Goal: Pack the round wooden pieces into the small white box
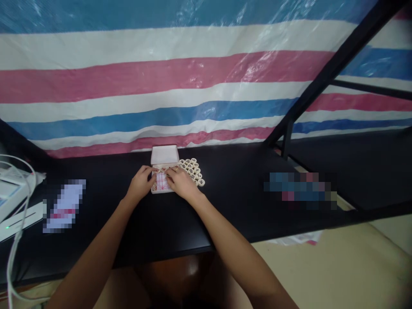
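A shallow box [163, 190] lies on the black table with its pale lid [165, 155] folded open at the back. In it are a pink-lined paper sheet [163, 182] and a row of Chinese chess pieces with red characters [163, 170]. My left hand [142, 182] rests at the box's left side, thumb and forefinger apart over the pieces. My right hand [182, 182] reaches over the right side, fingers bent down at the row of pieces; its fingertips are partly hidden. Right of the box, several round pieces with dark characters [192, 166] lie in close rows, partly behind my right hand.
White cables [19, 234] and a white power strip [27, 221] lie at the left, beside a blurred pale item [66, 206]. Another blurred item [299, 186] is on the right. A black metal frame [291, 113] and striped sheeting [180, 77] stand behind the table.
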Motion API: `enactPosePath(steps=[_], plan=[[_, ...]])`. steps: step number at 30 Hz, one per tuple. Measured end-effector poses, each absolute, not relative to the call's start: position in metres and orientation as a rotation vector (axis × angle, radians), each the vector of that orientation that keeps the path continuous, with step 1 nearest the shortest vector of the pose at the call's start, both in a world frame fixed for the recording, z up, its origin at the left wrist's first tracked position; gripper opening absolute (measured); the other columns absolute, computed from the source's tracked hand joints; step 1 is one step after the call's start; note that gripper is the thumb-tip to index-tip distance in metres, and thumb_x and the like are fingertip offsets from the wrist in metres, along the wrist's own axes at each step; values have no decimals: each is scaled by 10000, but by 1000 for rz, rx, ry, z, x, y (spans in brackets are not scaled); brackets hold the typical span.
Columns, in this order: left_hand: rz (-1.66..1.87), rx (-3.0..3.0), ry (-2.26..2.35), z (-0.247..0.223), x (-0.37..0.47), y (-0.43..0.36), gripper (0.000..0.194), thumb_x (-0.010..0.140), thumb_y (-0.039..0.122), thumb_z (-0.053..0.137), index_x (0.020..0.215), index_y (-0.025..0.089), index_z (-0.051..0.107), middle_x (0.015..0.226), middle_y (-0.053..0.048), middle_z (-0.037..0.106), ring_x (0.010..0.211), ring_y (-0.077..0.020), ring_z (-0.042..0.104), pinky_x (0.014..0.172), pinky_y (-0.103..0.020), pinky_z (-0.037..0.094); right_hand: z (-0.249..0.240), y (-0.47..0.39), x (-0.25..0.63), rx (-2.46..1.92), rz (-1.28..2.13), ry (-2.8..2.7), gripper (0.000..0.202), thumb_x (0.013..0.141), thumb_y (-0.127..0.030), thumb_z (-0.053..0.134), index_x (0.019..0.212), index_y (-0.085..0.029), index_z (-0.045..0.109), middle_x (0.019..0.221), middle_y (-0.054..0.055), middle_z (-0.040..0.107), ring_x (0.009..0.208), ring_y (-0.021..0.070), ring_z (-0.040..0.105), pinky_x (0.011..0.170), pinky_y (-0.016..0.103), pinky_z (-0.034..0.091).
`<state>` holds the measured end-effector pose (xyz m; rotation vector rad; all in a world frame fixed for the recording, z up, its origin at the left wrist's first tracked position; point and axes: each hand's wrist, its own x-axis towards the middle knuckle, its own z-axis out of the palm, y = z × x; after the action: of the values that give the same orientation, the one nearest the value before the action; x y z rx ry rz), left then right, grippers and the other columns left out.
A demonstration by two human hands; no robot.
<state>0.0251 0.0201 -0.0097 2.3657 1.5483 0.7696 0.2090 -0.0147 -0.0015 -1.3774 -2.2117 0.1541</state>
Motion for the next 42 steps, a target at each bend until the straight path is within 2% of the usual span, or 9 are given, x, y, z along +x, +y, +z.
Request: enactPosePath(steps=[7,11,16,20,27,34,42], plan=[[852,2283,1462,-10,23,15,291,848,345,475,1048,193,623,980,-53,573,834,-163,574,823,-320,484,-3,-19,211,-1342,263,-2026,282,882,-154,425,1083,-168,623,1042,86,620,1024,203,531,973,364,404],[848,2195,1536,-9,26,11,289,854,329,484,1073,193,614,1021,-69,557,892,-174,575,865,-342,478,3,-25,216,-1292,285,-1835,330,878,-176,420,1149,-212,605,1118,88,592,1081,211,509,979,399,413],[846,2108,1530,-8,25,9,293,863,322,482,1098,183,589,1055,-82,552,933,-177,575,874,-356,485,6,-26,232,-1243,283,-1717,295,869,-185,433,1095,-214,621,1087,86,604,1065,205,526,954,412,438],[846,2091,1533,-4,24,6,277,857,293,479,1086,174,581,1046,-89,565,991,-190,566,918,-387,465,4,-43,242,-1303,362,-1765,251,883,-190,429,1029,-211,633,1066,80,615,1063,202,533,942,427,447],[734,2089,1554,-2,23,8,308,827,250,468,1110,176,566,1070,-101,561,1042,-211,545,924,-406,456,14,-77,261,-1572,405,-1590,216,919,-251,436,1021,-210,623,1043,89,624,1024,201,554,911,419,459],[606,2039,1605,-1,25,8,323,796,218,462,1094,177,579,1095,-100,560,1067,-219,529,952,-404,431,-6,-98,293,-1900,394,-1327,281,931,-339,399,1055,-184,597,1057,111,619,1022,202,544,919,412,434],[637,2049,1572,-2,23,8,326,794,200,464,1097,170,582,1084,-102,564,1059,-210,536,952,-391,433,-15,-87,297,-1932,380,-1329,279,918,-336,401,1042,-165,582,1095,137,600,1057,204,536,922,409,441]])
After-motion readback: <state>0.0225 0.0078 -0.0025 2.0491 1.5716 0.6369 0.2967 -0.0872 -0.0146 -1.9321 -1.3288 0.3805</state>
